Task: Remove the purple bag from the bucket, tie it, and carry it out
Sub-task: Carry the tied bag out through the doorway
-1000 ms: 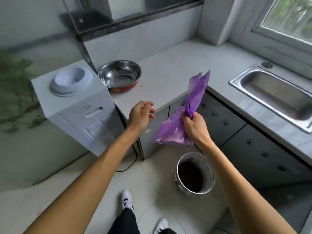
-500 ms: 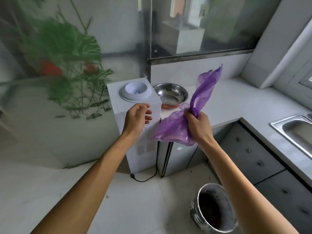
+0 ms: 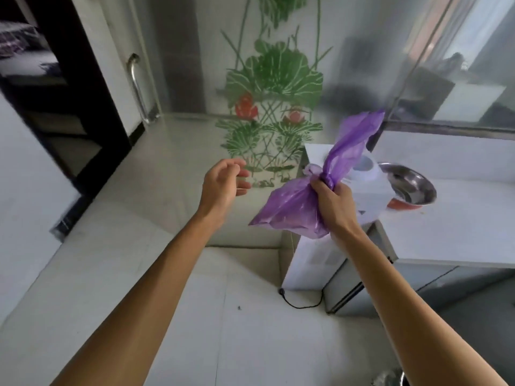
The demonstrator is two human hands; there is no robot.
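Both hands are up before me: my right hand [image 3: 335, 203] grips the knotted neck of the purple bag [image 3: 295, 208], held in the air; my left hand [image 3: 223, 186] hovers loosely curled, holding nothing, beside it. Behind sits a steel bowl [image 3: 409, 185].

A steel bowl [image 3: 407, 185] sits on the white counter [image 3: 459, 232].

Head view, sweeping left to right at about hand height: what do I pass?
Dark doorway → door handle → left hand, open and empty → purple bag → right hand, grip closed on the bag's neck → metal bowl on the counter.
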